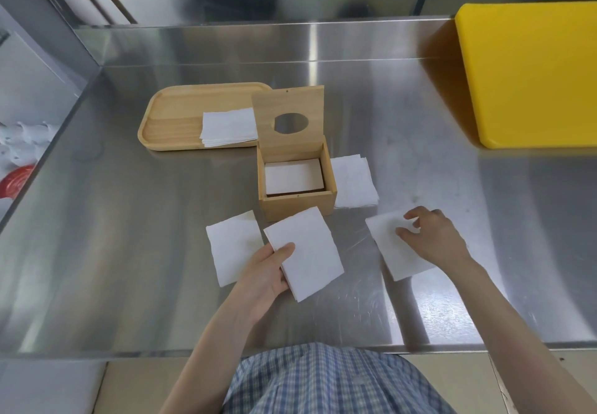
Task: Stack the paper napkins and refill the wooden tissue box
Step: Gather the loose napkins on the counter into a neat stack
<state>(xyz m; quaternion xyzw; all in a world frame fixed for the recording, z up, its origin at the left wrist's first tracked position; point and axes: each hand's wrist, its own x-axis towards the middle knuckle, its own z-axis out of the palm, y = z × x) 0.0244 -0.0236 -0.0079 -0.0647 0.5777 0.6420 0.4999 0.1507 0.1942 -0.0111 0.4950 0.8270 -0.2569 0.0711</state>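
Note:
A wooden tissue box stands mid-table with its holed lid swung up; a white sheet lies inside it. My left hand holds a small stack of white napkins just in front of the box. One napkin lies flat to its left. My right hand presses its fingertips on another napkin lying on the table at the right. More napkins lie beside the box's right wall.
A wooden tray behind and left of the box carries a napkin pile. A yellow cutting board lies at the far right. The steel table has a raised back edge and a left wall.

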